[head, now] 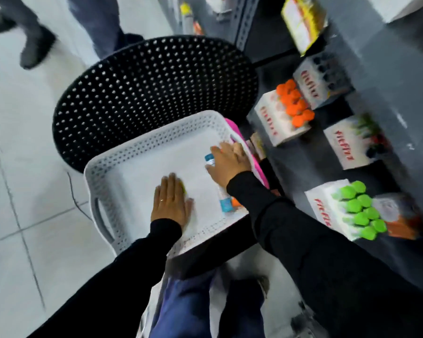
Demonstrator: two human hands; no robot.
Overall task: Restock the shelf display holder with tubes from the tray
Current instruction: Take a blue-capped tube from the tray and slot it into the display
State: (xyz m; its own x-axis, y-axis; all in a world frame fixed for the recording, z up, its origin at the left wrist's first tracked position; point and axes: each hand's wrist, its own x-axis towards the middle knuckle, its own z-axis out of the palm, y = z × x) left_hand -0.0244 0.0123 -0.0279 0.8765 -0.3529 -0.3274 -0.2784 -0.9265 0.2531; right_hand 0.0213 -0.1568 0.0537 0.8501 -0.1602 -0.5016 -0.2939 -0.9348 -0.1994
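Both hands reach into the white tray: the left hand lies flat, fingers spread over a yellow-green tube; the right hand curls around a blue-capped tube. Best lift each by its body, then carry them upright to the shelf holder of green-capped tubes

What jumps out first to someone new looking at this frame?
The white perforated plastic tray at centre, resting on a black perforated round chair, with both hands in it: the left hand flat, the right hand over a blue-capped tube. On the grey shelf at right, white display boxes hold bright orange caps and neon green caps.
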